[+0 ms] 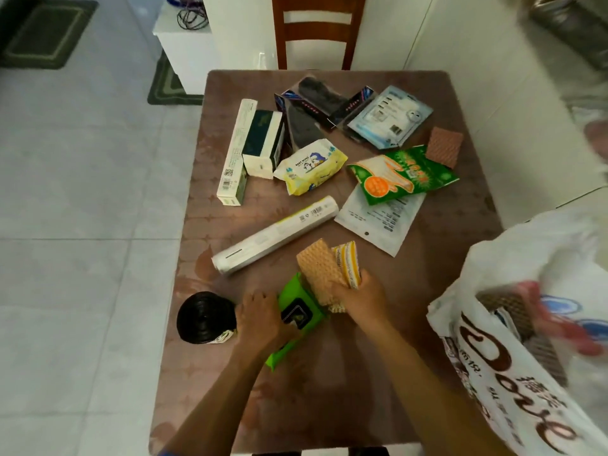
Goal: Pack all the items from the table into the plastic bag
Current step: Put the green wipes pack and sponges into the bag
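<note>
My left hand [263,319] grips the near-left end of a green wipes pack [297,319] lying on the brown table [437,258]. My right hand [358,299] is closed on an orange waffle cloth [317,266] and a striped yellow sponge [347,258] held together. A white plastic bag [513,350] with brown lettering stands open at the table's right edge; a brown cloth shows inside it. On the table lie a black bag roll [206,317], a white film roll [274,235], a baby wipes pack [311,166] and a green glove packet [401,174].
Farther back lie a long white box [235,153], a dark-green and white box [263,144], black insoles in dark sleeves [316,110], a blue mask packet [390,116], a brown waffle cloth [444,146] and a flat white pouch [381,218]. A wooden chair [317,31] stands behind the table.
</note>
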